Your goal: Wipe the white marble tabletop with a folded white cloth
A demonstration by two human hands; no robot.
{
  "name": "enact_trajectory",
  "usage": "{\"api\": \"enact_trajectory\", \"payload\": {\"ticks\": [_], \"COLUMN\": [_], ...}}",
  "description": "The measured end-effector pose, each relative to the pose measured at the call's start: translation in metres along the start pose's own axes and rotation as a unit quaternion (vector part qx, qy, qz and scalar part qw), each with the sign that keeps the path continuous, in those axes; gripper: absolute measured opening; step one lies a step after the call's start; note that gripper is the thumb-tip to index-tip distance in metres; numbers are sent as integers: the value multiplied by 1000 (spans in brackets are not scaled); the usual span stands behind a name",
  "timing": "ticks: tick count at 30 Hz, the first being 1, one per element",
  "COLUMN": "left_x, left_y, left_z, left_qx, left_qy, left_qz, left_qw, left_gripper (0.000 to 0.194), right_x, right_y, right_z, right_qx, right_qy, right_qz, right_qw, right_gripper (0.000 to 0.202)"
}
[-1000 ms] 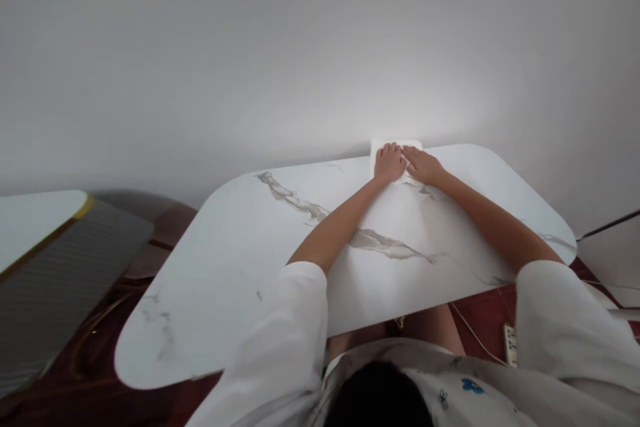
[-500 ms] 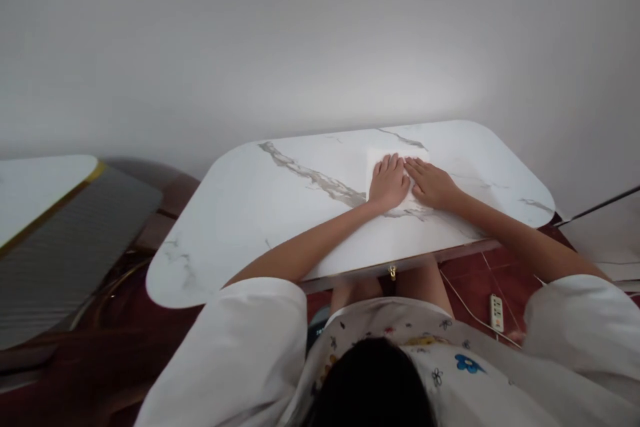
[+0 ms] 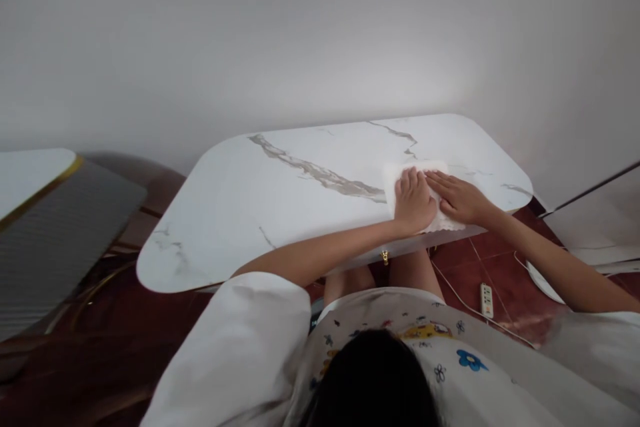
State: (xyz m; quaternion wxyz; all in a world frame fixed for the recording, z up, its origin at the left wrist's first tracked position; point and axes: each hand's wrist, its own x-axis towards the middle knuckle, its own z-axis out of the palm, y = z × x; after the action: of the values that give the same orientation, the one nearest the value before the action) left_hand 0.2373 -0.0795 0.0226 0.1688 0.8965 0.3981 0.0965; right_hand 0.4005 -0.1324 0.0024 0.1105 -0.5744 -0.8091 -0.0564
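A white cloth [image 3: 395, 181], perhaps a paper towel, lies spread on the right half of a white marble-patterned tabletop [image 3: 240, 200]. My left hand [image 3: 414, 201] presses flat on it with the fingers stretched out. Beside it, my right hand [image 3: 459, 197] also rests flat on the cloth, its fingertips close to those of the left. The cloth's near edge reaches the table's front edge and seems to hang slightly over it. Both palms hide its middle.
A pale wall [image 3: 280, 40] stands behind the table. To the left is a second white top with a gold edge [image 3: 40, 192]. A small gold knob [image 3: 385, 257] sits under the table's front edge. A power strip [image 3: 487, 300] and cord lie on the red floor.
Both hands have slid the cloth toward me and a little to the right, from mid-table to the front edge. The view has shifted slightly.
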Motion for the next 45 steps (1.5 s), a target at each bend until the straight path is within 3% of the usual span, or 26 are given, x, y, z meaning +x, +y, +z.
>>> {"api": "enact_trajectory", "payload": {"ticks": [3,6,9,13,18,22,26,29,33,39,45], "left_x": [28,60,89,123,169,207,228,221,185,105,20], "left_y": [6,-3,-29,-78,-119,-119,-98,-76,-52,-43,-29], "left_z": [1,-6,-17,-25,-27,-26,-16,-6,2,0,-3], "left_qx": [7,33,71,110,144,135,120,108,92,104,141], "left_qy": [5,3,18,79,120,120,107,102,102,96,57], "left_qz": [11,17,45,105,71,87,118,143,171,158,127], "left_qw": [1000,999,996,985,980,980,980,978,976,977,980], "left_gripper": [65,59,54,54,56,55,57,58,58,59,64], "right_x": [9,33,68,125,189,205,182,149,104,61,12], "right_y": [24,47,66,86,114,140,161,163,140,75,14], "right_z": [2,8,17,36,56,59,53,45,33,21,6], "right_qx": [-12,-15,-16,-14,-1,4,-3,-5,-6,-1,34], "right_qy": [7,3,-8,-13,-8,-3,1,-1,2,-9,4], "right_qz": [19,28,24,24,14,36,80,98,107,88,21], "right_qw": [1000,999,1000,1000,1000,999,997,995,994,996,999], "right_gripper": [68,67,66,63,61,61,62,62,61,62,69]}}
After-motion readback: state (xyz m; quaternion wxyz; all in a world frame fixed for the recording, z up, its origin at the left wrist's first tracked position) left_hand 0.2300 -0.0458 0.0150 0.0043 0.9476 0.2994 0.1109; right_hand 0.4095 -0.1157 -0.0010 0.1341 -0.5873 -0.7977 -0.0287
